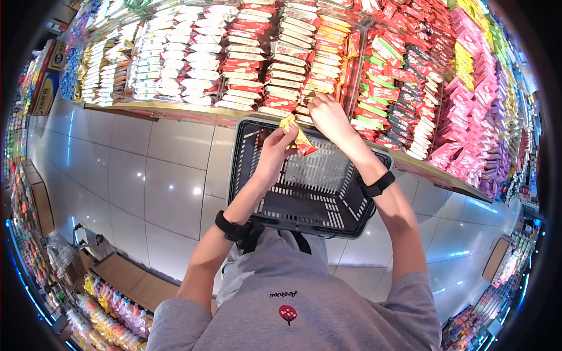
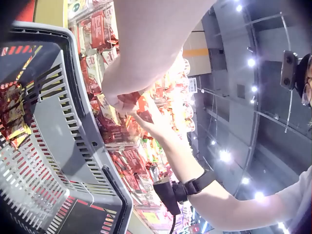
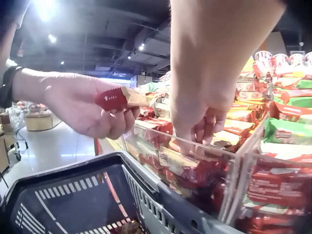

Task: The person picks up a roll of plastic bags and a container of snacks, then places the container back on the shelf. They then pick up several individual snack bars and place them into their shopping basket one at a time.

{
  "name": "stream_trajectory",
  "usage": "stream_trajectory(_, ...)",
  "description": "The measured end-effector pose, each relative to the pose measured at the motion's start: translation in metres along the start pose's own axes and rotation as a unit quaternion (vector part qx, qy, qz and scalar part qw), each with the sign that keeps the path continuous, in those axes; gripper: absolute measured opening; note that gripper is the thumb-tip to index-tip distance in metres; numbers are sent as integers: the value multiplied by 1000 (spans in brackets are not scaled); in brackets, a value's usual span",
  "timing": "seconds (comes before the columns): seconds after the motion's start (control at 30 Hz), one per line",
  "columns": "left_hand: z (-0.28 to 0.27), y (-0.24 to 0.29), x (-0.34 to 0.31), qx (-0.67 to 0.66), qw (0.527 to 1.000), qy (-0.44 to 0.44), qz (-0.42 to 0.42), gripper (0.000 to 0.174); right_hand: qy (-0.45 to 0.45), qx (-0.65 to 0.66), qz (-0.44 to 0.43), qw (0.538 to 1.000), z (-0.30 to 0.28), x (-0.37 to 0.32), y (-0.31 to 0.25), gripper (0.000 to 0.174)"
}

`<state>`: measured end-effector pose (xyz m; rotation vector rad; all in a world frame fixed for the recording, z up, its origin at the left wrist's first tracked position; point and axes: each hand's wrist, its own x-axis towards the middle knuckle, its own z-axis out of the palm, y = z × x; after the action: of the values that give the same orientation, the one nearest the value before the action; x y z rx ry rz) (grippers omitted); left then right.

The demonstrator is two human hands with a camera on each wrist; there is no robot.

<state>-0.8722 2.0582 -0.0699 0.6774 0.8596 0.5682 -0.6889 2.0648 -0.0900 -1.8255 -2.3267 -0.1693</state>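
Our left hand (image 1: 274,153) pinches a yellow-red packet (image 1: 300,140) above the basket (image 1: 357,199). Our right hand (image 1: 329,116) curls its fingers (image 3: 197,129) among the shelf packets (image 1: 284,88); we cannot tell whether they grip one.

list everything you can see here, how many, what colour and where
basket: one, grey and black, centre of the head view
packets in basket: a few, red and yellow, on its floor
snack packet: one, yellow and red, held above the basket
shelf packets: many, red, white, green, pink and yellow, in rows behind the basket
floor: pale tiles, left of the basket
wrist straps: two, black, one on each wrist
grey top: one, bottom of the head view
left hand: pinches the snack packet
right hand: fingers curled down among the shelf packets, grip not visible
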Motion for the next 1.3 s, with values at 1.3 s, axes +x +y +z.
stream_trajectory(1.3, -8, -17, -3, 15, 999, -15, -26, 26, 17, 665, 386, 639, -43, -62, -44, 26)
